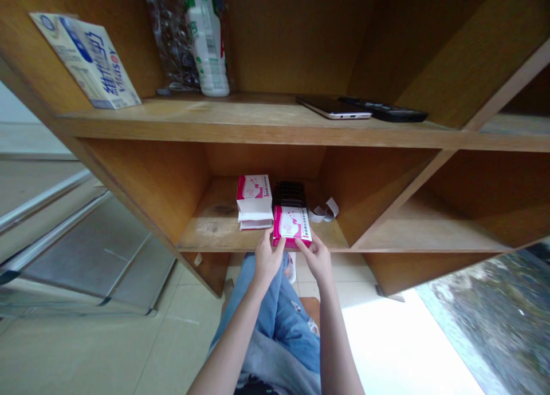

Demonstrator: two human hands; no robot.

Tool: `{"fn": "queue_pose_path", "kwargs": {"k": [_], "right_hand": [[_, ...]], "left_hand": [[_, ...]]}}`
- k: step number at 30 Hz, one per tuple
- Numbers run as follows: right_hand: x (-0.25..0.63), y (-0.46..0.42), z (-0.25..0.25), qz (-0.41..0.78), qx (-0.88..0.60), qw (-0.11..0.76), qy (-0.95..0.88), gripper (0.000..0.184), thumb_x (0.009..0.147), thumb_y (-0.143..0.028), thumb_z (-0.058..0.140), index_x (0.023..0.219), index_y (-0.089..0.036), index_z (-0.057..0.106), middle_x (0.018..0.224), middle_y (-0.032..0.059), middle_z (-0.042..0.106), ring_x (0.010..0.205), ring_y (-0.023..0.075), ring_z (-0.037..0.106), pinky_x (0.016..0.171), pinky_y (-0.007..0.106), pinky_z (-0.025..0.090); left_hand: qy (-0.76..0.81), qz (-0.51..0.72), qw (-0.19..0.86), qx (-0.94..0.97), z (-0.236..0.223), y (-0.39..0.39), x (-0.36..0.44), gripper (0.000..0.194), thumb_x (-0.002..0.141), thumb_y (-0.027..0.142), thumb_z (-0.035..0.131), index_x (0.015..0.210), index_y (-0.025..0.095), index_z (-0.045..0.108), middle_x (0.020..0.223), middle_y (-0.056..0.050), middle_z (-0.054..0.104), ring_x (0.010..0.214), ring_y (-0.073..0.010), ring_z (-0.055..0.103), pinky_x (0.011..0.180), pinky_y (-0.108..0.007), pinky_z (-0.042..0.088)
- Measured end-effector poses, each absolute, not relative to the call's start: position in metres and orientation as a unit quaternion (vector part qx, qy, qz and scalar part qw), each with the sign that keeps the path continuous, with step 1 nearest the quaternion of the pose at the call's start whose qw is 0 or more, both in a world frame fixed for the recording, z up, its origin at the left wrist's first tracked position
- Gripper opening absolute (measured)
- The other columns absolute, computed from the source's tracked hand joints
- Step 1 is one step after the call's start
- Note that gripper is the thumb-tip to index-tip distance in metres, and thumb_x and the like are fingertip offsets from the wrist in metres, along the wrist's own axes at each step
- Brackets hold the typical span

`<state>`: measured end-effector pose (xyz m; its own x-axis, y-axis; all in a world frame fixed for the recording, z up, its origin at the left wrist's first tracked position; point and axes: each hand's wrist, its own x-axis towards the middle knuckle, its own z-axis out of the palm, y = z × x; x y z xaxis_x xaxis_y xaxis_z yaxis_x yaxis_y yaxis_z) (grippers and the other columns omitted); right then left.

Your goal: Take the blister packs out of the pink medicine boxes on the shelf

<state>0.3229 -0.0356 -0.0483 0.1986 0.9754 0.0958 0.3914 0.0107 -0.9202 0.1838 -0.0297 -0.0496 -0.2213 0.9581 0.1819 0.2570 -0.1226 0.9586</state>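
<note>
Both of my hands hold a small pink and white box [292, 225] at the front edge of the lower wooden shelf [223, 234]. My left hand [267, 260] grips its left side, thumb on top. On the box's right side is my right hand [317, 257], with the fingers closed on it. Just behind the box lies a black ribbed object [289, 193]. A second pink and white box [254, 196] rests on a white box to the left.
A curled white paper strip [325, 212] lies at the right of the compartment. On the upper shelf [266, 120] are a phone [333, 107], a black remote [382, 111], a white bottle [207, 40], a plastic bag and a carton [86, 58].
</note>
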Motion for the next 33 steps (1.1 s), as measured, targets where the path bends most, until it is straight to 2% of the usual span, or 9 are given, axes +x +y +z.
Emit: {"fn": "queue_pose_path", "kwargs": {"k": [5, 11, 16, 20, 25, 29, 33], "right_hand": [[0.319, -0.031, -0.047, 0.306, -0.659, 0.441, -0.527, 0.062, 0.074, -0.056, 0.056, 0.122, -0.016, 0.058, 0.047, -0.0055, 0.048, 0.043, 0.0132, 0.043, 0.046, 0.022, 0.029], [0.315, -0.032, -0.049, 0.290, -0.672, 0.459, -0.503, 0.056, 0.074, -0.054, 0.055, 0.118, -0.018, 0.060, 0.063, 0.0012, 0.062, 0.057, 0.0172, 0.054, 0.053, 0.024, 0.038], [0.318, -0.030, -0.053, 0.376, -0.598, 0.496, -0.505, 0.056, 0.073, -0.047, 0.058, 0.119, -0.015, 0.058, 0.067, 0.0021, 0.065, 0.050, 0.0130, 0.048, 0.049, 0.023, 0.038], [0.322, -0.036, -0.051, 0.435, -0.545, 0.513, -0.500, 0.061, 0.070, -0.039, 0.063, 0.125, -0.016, 0.052, 0.082, 0.0044, 0.066, 0.048, 0.0098, 0.044, 0.043, 0.021, 0.035], [0.323, -0.045, -0.046, 0.461, -0.511, 0.522, -0.504, 0.068, 0.070, -0.037, 0.066, 0.131, -0.019, 0.045, 0.084, 0.0031, 0.065, 0.049, 0.0093, 0.045, 0.042, 0.021, 0.038], [0.323, -0.045, -0.050, 0.435, -0.528, 0.514, -0.518, 0.061, 0.077, -0.041, 0.059, 0.131, -0.017, 0.045, 0.079, 0.0033, 0.065, 0.051, 0.0117, 0.051, 0.048, 0.023, 0.044], [0.330, -0.045, -0.063, 0.402, -0.540, 0.488, -0.555, 0.069, 0.072, -0.041, 0.065, 0.134, -0.023, 0.041, 0.079, 0.0020, 0.067, 0.063, 0.0174, 0.060, 0.057, 0.027, 0.048]], "left_hand": [[0.593, 0.531, 0.286, 0.534, -0.051, -0.027, 0.186, 0.029, 0.082, 0.031, 0.053, 0.108, 0.019, 0.058, 0.105, -0.011, 0.067, 0.100, -0.0251, 0.061, 0.092, -0.041, 0.043], [0.585, 0.541, 0.321, 0.512, -0.051, -0.026, 0.188, 0.029, 0.079, 0.026, 0.055, 0.107, 0.019, 0.060, 0.106, -0.009, 0.067, 0.099, -0.0246, 0.061, 0.090, -0.040, 0.044], [0.572, 0.560, 0.342, 0.493, -0.047, -0.029, 0.191, 0.036, 0.076, 0.019, 0.055, 0.112, 0.019, 0.060, 0.111, -0.009, 0.066, 0.104, -0.0247, 0.060, 0.094, -0.040, 0.043], [0.558, 0.557, 0.358, 0.500, -0.048, -0.032, 0.189, 0.047, 0.071, 0.015, 0.056, 0.118, 0.019, 0.059, 0.113, -0.009, 0.066, 0.105, -0.0249, 0.060, 0.094, -0.039, 0.044], [0.555, 0.525, 0.363, 0.534, -0.052, -0.034, 0.183, 0.059, 0.068, 0.013, 0.054, 0.127, 0.018, 0.053, 0.123, -0.010, 0.061, 0.111, -0.0256, 0.056, 0.097, -0.040, 0.042], [0.564, 0.485, 0.353, 0.567, -0.054, -0.035, 0.180, 0.066, 0.068, 0.013, 0.051, 0.134, 0.015, 0.045, 0.129, -0.013, 0.056, 0.116, -0.0256, 0.052, 0.101, -0.040, 0.038], [0.575, 0.427, 0.317, 0.622, -0.056, -0.037, 0.174, 0.079, 0.063, 0.010, 0.053, 0.140, 0.014, 0.035, 0.130, -0.014, 0.053, 0.120, -0.0263, 0.048, 0.103, -0.041, 0.035]]}}
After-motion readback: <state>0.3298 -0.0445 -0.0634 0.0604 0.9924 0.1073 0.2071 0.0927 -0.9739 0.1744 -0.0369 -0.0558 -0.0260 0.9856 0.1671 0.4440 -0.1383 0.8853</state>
